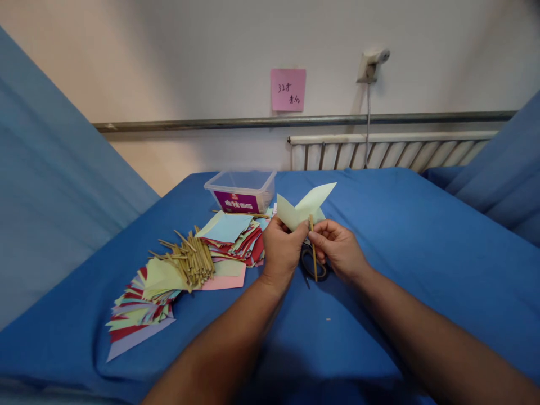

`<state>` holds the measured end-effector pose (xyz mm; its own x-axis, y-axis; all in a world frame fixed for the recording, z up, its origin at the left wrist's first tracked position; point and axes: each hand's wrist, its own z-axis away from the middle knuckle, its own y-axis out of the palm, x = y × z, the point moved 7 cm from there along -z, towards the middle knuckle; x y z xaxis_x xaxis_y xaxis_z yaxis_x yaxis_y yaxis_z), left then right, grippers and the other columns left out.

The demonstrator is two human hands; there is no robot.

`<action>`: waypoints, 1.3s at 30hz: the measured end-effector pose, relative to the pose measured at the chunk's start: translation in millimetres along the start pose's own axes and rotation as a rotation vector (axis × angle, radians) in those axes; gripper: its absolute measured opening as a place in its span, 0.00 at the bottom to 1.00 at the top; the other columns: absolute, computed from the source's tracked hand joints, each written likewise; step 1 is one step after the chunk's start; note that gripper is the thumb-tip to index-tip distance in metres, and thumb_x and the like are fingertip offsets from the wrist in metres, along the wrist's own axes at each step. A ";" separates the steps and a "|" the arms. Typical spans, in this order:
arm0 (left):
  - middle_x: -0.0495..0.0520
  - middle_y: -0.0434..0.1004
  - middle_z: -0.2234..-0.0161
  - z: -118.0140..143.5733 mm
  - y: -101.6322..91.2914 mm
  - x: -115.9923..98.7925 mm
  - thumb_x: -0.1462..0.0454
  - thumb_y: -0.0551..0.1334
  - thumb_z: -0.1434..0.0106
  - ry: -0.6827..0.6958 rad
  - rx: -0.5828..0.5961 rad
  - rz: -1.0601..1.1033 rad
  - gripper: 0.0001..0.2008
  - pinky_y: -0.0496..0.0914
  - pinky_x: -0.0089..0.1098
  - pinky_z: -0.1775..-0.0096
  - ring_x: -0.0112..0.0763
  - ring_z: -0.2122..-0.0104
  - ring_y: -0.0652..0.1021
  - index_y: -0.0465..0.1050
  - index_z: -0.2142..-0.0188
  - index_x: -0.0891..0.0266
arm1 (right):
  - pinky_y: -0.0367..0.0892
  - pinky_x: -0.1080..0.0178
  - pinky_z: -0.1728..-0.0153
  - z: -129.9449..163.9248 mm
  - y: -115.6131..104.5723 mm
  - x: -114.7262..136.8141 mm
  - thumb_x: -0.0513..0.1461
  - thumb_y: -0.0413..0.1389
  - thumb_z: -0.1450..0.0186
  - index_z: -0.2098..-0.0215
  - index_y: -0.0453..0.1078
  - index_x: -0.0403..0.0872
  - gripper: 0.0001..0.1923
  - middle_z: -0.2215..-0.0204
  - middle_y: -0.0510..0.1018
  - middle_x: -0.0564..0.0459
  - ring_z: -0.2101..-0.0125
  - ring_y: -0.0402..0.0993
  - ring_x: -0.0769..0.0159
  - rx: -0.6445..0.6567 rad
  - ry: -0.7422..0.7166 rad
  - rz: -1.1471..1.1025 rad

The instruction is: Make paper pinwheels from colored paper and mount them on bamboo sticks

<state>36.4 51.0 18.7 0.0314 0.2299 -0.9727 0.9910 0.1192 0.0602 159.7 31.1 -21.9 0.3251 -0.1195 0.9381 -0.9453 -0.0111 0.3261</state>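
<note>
My left hand pinches the pale green paper. My right hand grips the thin stick against it, just right of the paper piles.

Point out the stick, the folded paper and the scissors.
stick [313,247], head view, mid-shaft below the right fingers.
folded paper [304,207], head view, middle of the pale green sheet.
scissors [313,271], head view, black handle loop.

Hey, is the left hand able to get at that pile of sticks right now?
Probably not at once: the left hand is gripping the folded paper. Otherwise the way looks free, since the sticks lie uncovered on the bed, just to its left.
</note>
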 end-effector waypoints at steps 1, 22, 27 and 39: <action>0.52 0.78 0.71 0.1 0.3 -0.1 0.62 0.69 0.53 0.000 0.005 0.005 0.14 0.68 0.27 0.71 0.31 0.72 0.76 0.73 0.68 0.67 | 0.53 0.73 0.89 0.2 0.5 -0.6 0.46 0.66 0.46 0.71 0.65 0.47 0.16 0.88 0.67 0.65 0.90 0.58 0.77 0.005 0.007 -0.011; 0.53 0.77 0.72 0.2 -1.1 -4.2 0.62 0.68 0.53 0.007 -0.015 -0.011 0.13 0.68 0.28 0.73 0.31 0.74 0.76 0.72 0.68 0.66 | 0.71 0.71 0.78 2.6 11.4 3.1 0.48 0.65 0.45 0.67 0.69 0.45 0.17 0.79 0.77 0.57 0.80 0.74 0.73 0.104 0.070 -0.172; 0.53 0.78 0.71 -1.9 -3.8 -4.4 0.61 0.68 0.52 0.020 -0.037 -0.025 0.14 0.69 0.28 0.72 0.31 0.73 0.76 0.72 0.67 0.66 | 0.73 0.68 0.75 2.6 12.5 4.6 0.49 0.65 0.45 0.64 0.71 0.46 0.18 0.75 0.78 0.56 0.77 0.76 0.71 0.132 0.066 -0.164; 0.50 0.76 0.74 1.0 -0.7 -5.0 0.63 0.68 0.52 0.003 0.017 -0.036 0.12 0.67 0.27 0.74 0.28 0.76 0.75 0.71 0.69 0.65 | 0.64 0.71 0.83 0.0 5.1 1.9 0.48 0.62 0.41 0.70 0.73 0.45 0.14 0.78 0.77 0.56 0.84 0.68 0.75 0.131 0.049 0.014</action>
<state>35.6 48.8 23.3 -0.0050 0.2288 -0.9735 0.9936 0.1111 0.0210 155.5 30.8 -18.5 0.3096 -0.0721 0.9481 -0.9444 -0.1394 0.2978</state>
